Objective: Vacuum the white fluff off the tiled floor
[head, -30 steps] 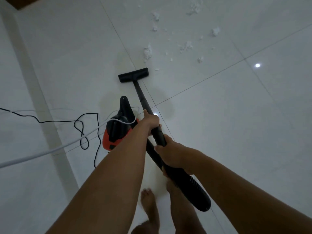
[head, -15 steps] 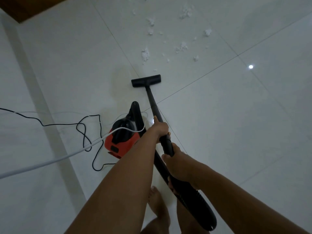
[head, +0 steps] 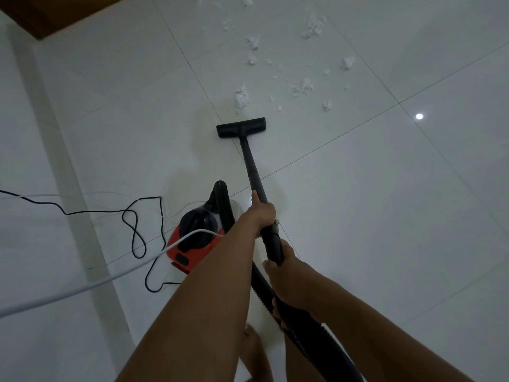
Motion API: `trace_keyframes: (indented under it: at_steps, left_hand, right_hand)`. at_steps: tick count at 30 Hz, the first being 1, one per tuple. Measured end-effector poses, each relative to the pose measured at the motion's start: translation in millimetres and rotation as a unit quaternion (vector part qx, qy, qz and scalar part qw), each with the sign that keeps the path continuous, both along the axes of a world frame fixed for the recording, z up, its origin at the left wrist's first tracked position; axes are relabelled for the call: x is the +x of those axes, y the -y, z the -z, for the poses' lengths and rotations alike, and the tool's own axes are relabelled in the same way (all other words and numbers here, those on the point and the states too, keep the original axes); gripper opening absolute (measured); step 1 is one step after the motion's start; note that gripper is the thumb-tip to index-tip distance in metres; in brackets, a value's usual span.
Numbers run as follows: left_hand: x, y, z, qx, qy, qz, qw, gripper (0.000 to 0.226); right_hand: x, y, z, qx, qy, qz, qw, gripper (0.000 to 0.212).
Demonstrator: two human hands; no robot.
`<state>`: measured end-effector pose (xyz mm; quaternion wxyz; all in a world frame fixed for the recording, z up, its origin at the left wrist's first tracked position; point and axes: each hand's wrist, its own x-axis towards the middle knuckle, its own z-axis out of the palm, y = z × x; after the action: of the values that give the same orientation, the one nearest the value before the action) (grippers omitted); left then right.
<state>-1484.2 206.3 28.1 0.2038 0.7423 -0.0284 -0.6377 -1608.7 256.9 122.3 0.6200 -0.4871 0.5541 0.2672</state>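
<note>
Clumps of white fluff [head: 303, 88] lie scattered on the white tiled floor [head: 385, 216] at the top centre. The black vacuum nozzle [head: 241, 127] sits flat on the tiles just short of the nearest clump [head: 241, 96]. Its black wand [head: 252, 169] runs back to my hands. My left hand [head: 261, 212] grips the wand higher up. My right hand [head: 283, 274] holds it lower, where the ribbed hose [head: 311, 334] begins. The red and black vacuum body [head: 197, 238] stands to the left of my arms.
A thin black power cord [head: 135, 232] loops over the floor on the left. A white cable [head: 82, 288] crosses the lower left. My bare feet [head: 254, 351] are at the bottom centre. A brown wooden edge [head: 55, 15] shows at the top left.
The nozzle was drawn back from the fluff toward me, then pushed forward a little again. Both hands keep their grip on the wand.
</note>
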Motion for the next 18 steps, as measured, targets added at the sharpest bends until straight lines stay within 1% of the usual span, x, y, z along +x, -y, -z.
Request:
trace_keyframes:
  at_steps: [3,5,8,11,15,18]
  left_hand:
    - [7.3,13.1,5.8,0.002,0.006,-0.001,1.000,0.075]
    - [11.6,20.0,11.2,0.000,0.010,-0.004,1.000,0.075]
    - [15.5,28.9,18.7,-0.001,0.015,-0.003,1.000,0.074]
    - [18.8,37.8,26.0,-0.006,0.011,-0.019,1.000,0.074]
    - [28.6,53.5,34.9,-0.006,0.017,-0.013,1.000,0.074]
    - [40.5,67.5,40.6,-0.003,0.025,-0.005,1.000,0.073]
  right_hand:
    - [-0.5,20.9,-3.8,0.013,0.031,0.029,0.999,0.061]
    - [3.9,26.2,-1.3,0.017,0.044,0.035,0.998,0.061]
    - [7.7,32.7,7.9,0.002,0.040,0.010,0.999,0.064]
    - [10.5,41.8,7.8,0.023,0.048,0.026,0.998,0.063]
    - [19.8,58.0,10.6,0.000,0.055,0.031,0.998,0.065]
    - [27.9,71.5,11.8,0.003,0.072,0.043,0.996,0.063]
